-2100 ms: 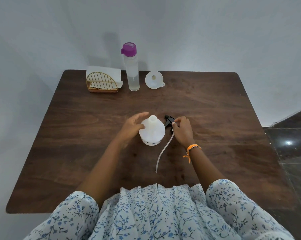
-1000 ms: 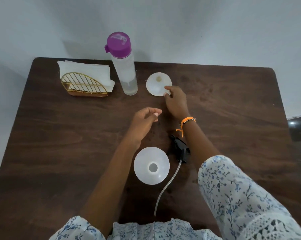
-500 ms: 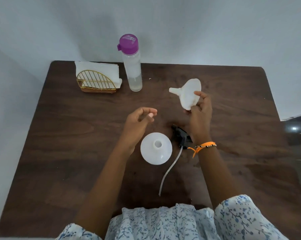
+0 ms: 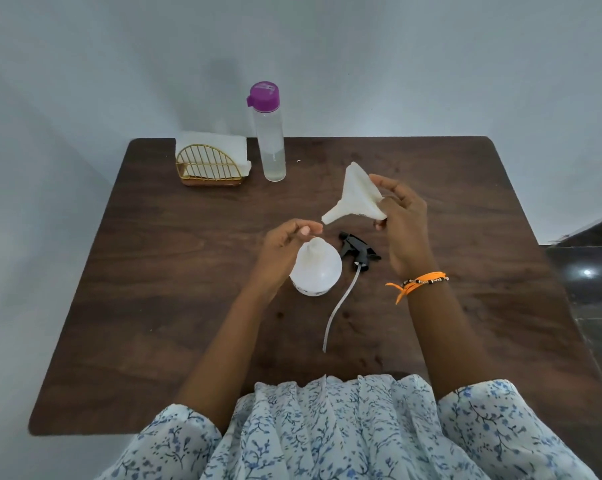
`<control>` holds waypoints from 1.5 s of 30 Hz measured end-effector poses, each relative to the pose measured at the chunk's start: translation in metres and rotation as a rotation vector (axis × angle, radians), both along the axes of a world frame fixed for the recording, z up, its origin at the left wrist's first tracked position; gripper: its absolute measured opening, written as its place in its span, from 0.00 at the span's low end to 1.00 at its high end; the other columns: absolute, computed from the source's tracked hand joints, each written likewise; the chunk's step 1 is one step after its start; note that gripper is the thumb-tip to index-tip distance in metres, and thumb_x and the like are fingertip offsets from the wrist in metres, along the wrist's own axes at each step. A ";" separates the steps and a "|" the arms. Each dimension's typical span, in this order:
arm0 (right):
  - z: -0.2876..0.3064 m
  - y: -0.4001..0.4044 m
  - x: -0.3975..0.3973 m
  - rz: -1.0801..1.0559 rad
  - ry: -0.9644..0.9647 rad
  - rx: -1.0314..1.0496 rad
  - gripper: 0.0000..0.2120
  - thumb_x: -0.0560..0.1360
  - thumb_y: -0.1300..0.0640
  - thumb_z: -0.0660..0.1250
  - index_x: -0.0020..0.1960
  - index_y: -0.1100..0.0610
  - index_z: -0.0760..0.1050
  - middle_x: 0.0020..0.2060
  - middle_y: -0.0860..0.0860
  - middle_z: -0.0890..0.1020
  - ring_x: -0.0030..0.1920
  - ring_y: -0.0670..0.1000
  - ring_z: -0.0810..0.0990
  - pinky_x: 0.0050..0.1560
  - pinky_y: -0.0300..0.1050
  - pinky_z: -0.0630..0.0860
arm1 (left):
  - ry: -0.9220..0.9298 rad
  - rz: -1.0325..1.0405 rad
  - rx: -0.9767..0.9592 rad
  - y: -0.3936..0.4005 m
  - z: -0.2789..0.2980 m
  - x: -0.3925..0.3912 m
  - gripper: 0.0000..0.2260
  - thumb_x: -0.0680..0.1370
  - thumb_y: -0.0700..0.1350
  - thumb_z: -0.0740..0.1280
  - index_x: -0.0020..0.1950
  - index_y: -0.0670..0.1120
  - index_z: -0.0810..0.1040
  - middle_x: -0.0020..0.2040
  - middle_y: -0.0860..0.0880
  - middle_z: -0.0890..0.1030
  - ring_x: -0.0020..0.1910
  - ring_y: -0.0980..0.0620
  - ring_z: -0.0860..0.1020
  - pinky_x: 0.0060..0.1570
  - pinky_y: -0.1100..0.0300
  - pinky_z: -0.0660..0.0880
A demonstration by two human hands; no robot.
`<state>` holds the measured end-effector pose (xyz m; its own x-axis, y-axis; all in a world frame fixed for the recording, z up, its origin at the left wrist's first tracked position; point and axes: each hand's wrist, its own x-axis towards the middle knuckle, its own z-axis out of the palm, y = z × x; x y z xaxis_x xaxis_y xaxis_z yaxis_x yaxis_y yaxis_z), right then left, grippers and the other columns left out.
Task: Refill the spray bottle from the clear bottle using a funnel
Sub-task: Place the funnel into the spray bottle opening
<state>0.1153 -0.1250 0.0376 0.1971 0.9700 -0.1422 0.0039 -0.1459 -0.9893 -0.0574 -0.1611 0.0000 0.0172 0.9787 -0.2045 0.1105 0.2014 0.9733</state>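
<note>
Funnel (image 4: 356,199) had come up off the far table (image 4: 154,306) in the right hand's (image 4: 405,226) pinch, spout aimed at the uncapped spray bottle (image 4: 315,268). Left hand (image 4: 284,249) hovered loosely curled beside its neck, holding nothing. Seating looked next; clear bottle (image 4: 271,140) waited, capped.

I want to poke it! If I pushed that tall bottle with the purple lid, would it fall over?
Probably, yes. The clear bottle is tall and narrow, so it likely tips easily. It seems only partly filled, so it is probably fairly light. On its side, its round body could roll.
</note>
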 end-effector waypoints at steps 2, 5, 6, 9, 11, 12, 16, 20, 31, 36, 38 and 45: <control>0.003 -0.005 -0.002 0.015 0.005 0.006 0.20 0.73 0.70 0.55 0.55 0.54 0.79 0.41 0.51 0.78 0.32 0.44 0.69 0.27 0.34 0.67 | -0.019 0.022 -0.014 -0.004 0.000 0.000 0.11 0.82 0.46 0.58 0.51 0.50 0.80 0.48 0.56 0.82 0.50 0.60 0.79 0.57 0.58 0.73; 0.006 -0.010 -0.006 0.033 -0.006 0.007 0.20 0.73 0.71 0.54 0.55 0.55 0.79 0.38 0.48 0.75 0.30 0.42 0.68 0.27 0.33 0.66 | -0.022 0.037 -0.057 -0.007 0.003 0.001 0.13 0.82 0.50 0.55 0.51 0.57 0.79 0.50 0.57 0.82 0.55 0.57 0.77 0.58 0.57 0.71; 0.006 -0.012 -0.008 0.039 -0.010 0.008 0.20 0.74 0.70 0.54 0.55 0.55 0.79 0.38 0.48 0.75 0.31 0.43 0.69 0.27 0.33 0.66 | -0.033 0.036 -0.066 -0.008 0.004 0.001 0.13 0.83 0.51 0.54 0.52 0.58 0.79 0.51 0.58 0.81 0.56 0.58 0.76 0.56 0.59 0.69; 0.006 -0.017 -0.013 0.049 -0.024 0.020 0.20 0.74 0.71 0.54 0.56 0.56 0.79 0.45 0.50 0.78 0.33 0.43 0.70 0.27 0.31 0.68 | -0.037 0.004 -0.035 -0.011 0.001 0.001 0.13 0.83 0.52 0.53 0.53 0.60 0.78 0.55 0.55 0.80 0.60 0.55 0.75 0.58 0.58 0.69; 0.002 -0.017 -0.017 0.053 -0.074 0.036 0.20 0.74 0.70 0.54 0.56 0.55 0.79 0.46 0.48 0.78 0.36 0.44 0.72 0.29 0.31 0.70 | -0.020 -0.012 -0.022 -0.011 -0.001 0.000 0.14 0.83 0.47 0.55 0.51 0.61 0.78 0.55 0.57 0.79 0.61 0.53 0.74 0.58 0.57 0.68; -0.002 -0.017 -0.018 0.053 -0.102 0.040 0.20 0.74 0.69 0.54 0.55 0.53 0.79 0.47 0.47 0.79 0.39 0.46 0.75 0.33 0.34 0.73 | -0.017 -0.018 -0.031 -0.011 -0.001 0.001 0.15 0.82 0.43 0.55 0.50 0.61 0.78 0.53 0.58 0.79 0.61 0.52 0.74 0.58 0.57 0.68; -0.008 -0.016 -0.023 0.046 -0.167 0.043 0.21 0.73 0.68 0.55 0.53 0.50 0.80 0.52 0.45 0.81 0.55 0.51 0.78 0.55 0.53 0.78 | 0.016 -0.056 -0.058 -0.008 -0.011 0.001 0.16 0.78 0.36 0.59 0.54 0.55 0.78 0.55 0.53 0.79 0.60 0.50 0.75 0.58 0.55 0.71; -0.006 -0.018 -0.026 0.068 -0.292 0.098 0.20 0.74 0.69 0.54 0.59 0.57 0.78 0.57 0.50 0.79 0.57 0.49 0.75 0.44 0.30 0.74 | 0.060 -0.065 -0.042 -0.007 -0.015 0.002 0.11 0.77 0.43 0.67 0.59 0.50 0.77 0.59 0.52 0.78 0.59 0.52 0.75 0.60 0.53 0.72; -0.012 -0.024 -0.030 0.151 -0.593 0.225 0.19 0.75 0.69 0.56 0.60 0.57 0.77 0.59 0.53 0.79 0.53 0.44 0.72 0.52 0.33 0.70 | 0.011 -0.044 0.069 -0.008 -0.030 0.003 0.12 0.75 0.41 0.70 0.58 0.42 0.80 0.57 0.45 0.82 0.57 0.47 0.80 0.58 0.45 0.76; -0.014 -0.027 -0.030 0.155 -0.646 0.259 0.20 0.74 0.68 0.56 0.60 0.56 0.78 0.58 0.53 0.80 0.53 0.46 0.74 0.52 0.38 0.73 | 0.021 -0.052 0.082 -0.009 -0.029 0.002 0.11 0.76 0.41 0.69 0.58 0.42 0.80 0.56 0.45 0.82 0.56 0.48 0.80 0.55 0.52 0.79; -0.014 -0.029 -0.031 0.161 -0.677 0.292 0.19 0.74 0.68 0.57 0.60 0.55 0.77 0.57 0.53 0.80 0.55 0.50 0.76 0.52 0.40 0.74 | 0.023 -0.056 0.093 -0.010 -0.030 0.001 0.11 0.76 0.40 0.70 0.57 0.42 0.81 0.56 0.44 0.83 0.55 0.49 0.81 0.54 0.53 0.79; -0.015 -0.033 -0.029 0.166 -0.695 0.336 0.20 0.74 0.68 0.57 0.61 0.54 0.77 0.56 0.53 0.80 0.54 0.52 0.76 0.51 0.44 0.76 | 0.019 -0.084 0.094 -0.012 -0.031 0.002 0.12 0.76 0.38 0.69 0.59 0.42 0.80 0.56 0.45 0.83 0.56 0.49 0.81 0.54 0.54 0.79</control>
<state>0.0860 -0.1583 0.0224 -0.0176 0.9637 0.2662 0.6334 0.2168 -0.7428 -0.0558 -0.1726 -0.0314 0.0965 0.9889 -0.1128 0.1419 0.0985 0.9850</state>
